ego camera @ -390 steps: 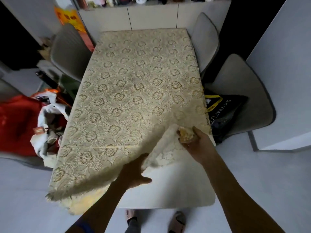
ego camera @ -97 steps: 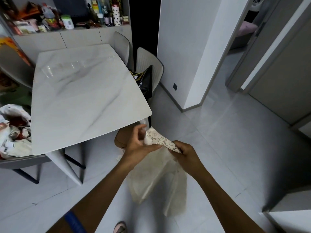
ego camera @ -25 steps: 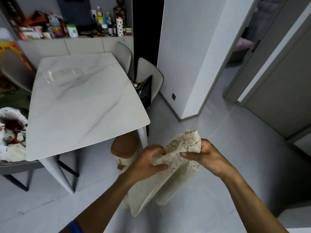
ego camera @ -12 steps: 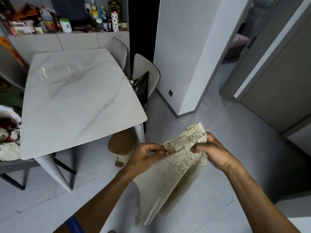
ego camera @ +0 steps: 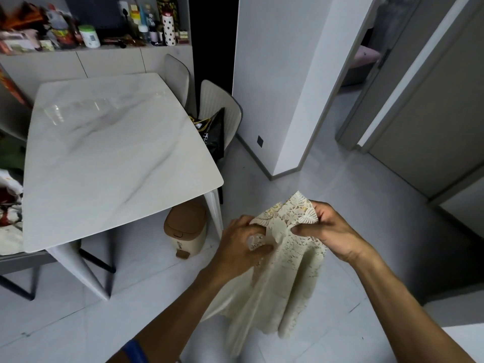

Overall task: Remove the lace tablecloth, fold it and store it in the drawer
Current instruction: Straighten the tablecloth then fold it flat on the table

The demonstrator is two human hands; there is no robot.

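The cream lace tablecloth (ego camera: 280,279) hangs in folds in front of me, off the table, its lower part drooping towards the floor. My left hand (ego camera: 241,244) pinches its upper edge on the left. My right hand (ego camera: 330,229) grips the scalloped top corner on the right, a short gap from the left hand. The white marble table (ego camera: 110,155) to my left stands bare. No drawer shows in this view.
A small beige pedal bin (ego camera: 186,229) stands under the table's near corner. Two chairs (ego camera: 222,119) line the table's right side, a black bag on one. A cluttered sideboard (ego camera: 91,48) runs along the back wall. Doorways (ego camera: 392,87) lie to the right.
My hands have shifted their hold along the cloth's top edge, and the hanging folds have gathered and swung lower. Long before, the cloth still covered the table.
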